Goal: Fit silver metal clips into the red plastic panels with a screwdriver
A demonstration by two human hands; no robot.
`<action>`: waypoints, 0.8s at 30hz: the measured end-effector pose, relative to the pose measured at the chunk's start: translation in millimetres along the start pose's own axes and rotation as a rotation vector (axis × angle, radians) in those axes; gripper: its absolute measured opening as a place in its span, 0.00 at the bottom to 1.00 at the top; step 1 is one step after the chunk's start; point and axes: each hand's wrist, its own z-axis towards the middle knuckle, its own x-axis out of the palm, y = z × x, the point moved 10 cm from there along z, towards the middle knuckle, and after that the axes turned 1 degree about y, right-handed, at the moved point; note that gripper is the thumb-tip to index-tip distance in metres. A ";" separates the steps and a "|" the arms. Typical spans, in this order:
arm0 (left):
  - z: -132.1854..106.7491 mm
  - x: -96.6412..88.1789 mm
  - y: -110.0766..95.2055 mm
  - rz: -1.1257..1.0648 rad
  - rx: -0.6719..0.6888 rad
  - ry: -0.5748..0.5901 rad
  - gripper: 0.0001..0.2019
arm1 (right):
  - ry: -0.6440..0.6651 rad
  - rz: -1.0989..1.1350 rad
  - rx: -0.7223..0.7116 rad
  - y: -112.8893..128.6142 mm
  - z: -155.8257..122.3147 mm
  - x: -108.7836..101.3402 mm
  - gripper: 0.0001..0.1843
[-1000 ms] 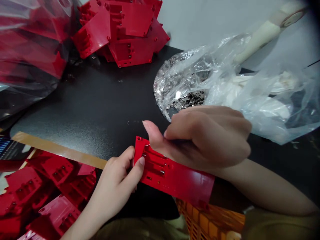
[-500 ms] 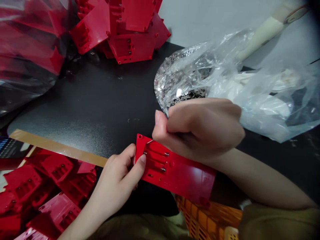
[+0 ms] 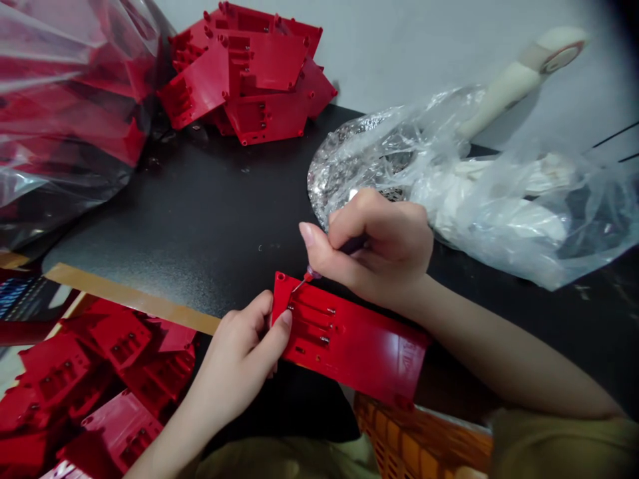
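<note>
Two hands: left hand point(image 3: 234, 359) clamps flat red plastic panel point(image 3: 354, 346); right hand point(image 3: 384, 249) pinches slim dark-handled screwdriver point(image 3: 310, 273) — handle mostly hidden.

Left hand point(image 3: 234, 362) pinches, right hand point(image 3: 382, 246) curls closed.

Right hand point(image 3: 384, 249) holds what seems a small screwdriver point(image 3: 313, 273); left hand point(image 3: 234, 359) grips red panel point(image 3: 354, 342).

Right hand point(image 3: 379, 246) lifted from closed fist over edge of red plastic panel point(image 3: 349, 339). Fingers point(image 3: 359, 213) now visibly pinch slim screwdriver point(image 3: 312, 273): dark handle and red collar showing, thin shaft angled down toward panel's upper-left corner, tip at panel's top edge.
</note>
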 end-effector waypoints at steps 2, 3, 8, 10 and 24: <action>-0.3 -0.1 -0.4 0.002 0.004 -0.002 0.18 | 0.024 0.030 0.006 -2.4 0.2 2.6 0.16; -0.3 -0.1 -0.9 0.003 0.006 -0.001 0.18 | 0.026 0.029 -0.010 -1.6 0.0 2.7 0.15; 0.5 -0.1 -2.5 0.005 0.017 -0.003 0.18 | 0.033 0.021 -0.039 -1.4 -2.3 4.7 0.12; 0.5 0.1 -2.0 0.000 0.010 -0.002 0.18 | 0.061 0.066 -0.024 -2.4 -2.8 8.1 0.12; 0.5 -0.7 0.0 -0.005 -0.020 -0.015 0.17 | 0.047 -0.028 -0.068 5.9 -7.2 9.5 0.12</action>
